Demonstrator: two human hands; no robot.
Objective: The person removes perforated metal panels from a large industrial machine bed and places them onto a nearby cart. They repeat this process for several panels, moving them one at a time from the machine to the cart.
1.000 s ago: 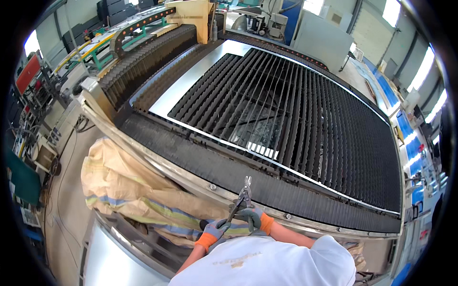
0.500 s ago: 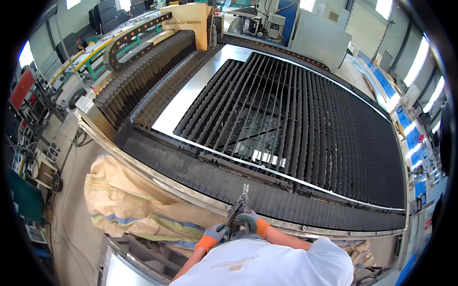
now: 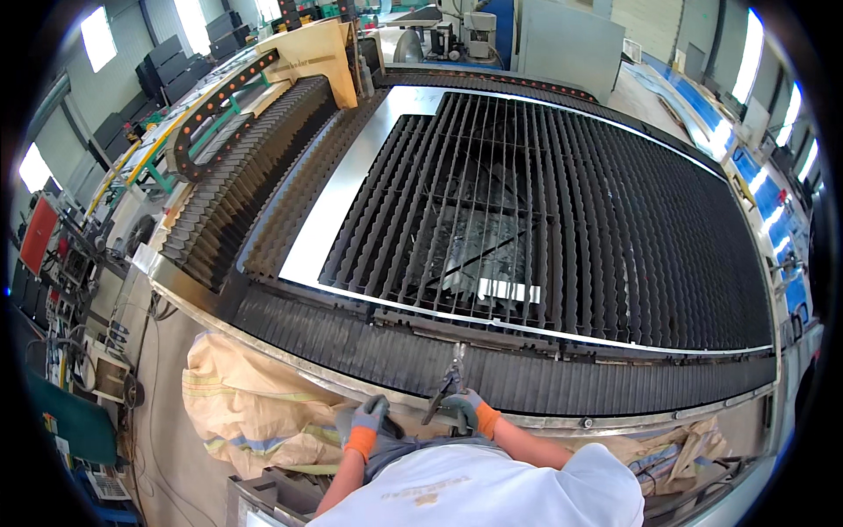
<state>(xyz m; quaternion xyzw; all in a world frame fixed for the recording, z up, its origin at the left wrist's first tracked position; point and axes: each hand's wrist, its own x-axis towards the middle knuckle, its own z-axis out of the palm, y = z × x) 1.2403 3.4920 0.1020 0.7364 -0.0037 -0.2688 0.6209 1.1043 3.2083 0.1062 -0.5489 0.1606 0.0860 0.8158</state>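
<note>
Your right hand [image 3: 464, 409] has drawn back with the thin metal strip [image 3: 446, 386] clasped, now over the cutting bed's near edge [image 3: 562, 423], while your left hand [image 3: 369, 416] has parted, curled loosely beside it.

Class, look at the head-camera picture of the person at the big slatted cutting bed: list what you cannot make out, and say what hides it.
- Tool in the right hand: too small to name; thin, metal.
- Left hand: whether it grips anything, glove hides the fingers.
- Scrap under the slats: shapes broken up by the slats.
- Sack: contents hidden; lower part cut off by the person's body.
</note>
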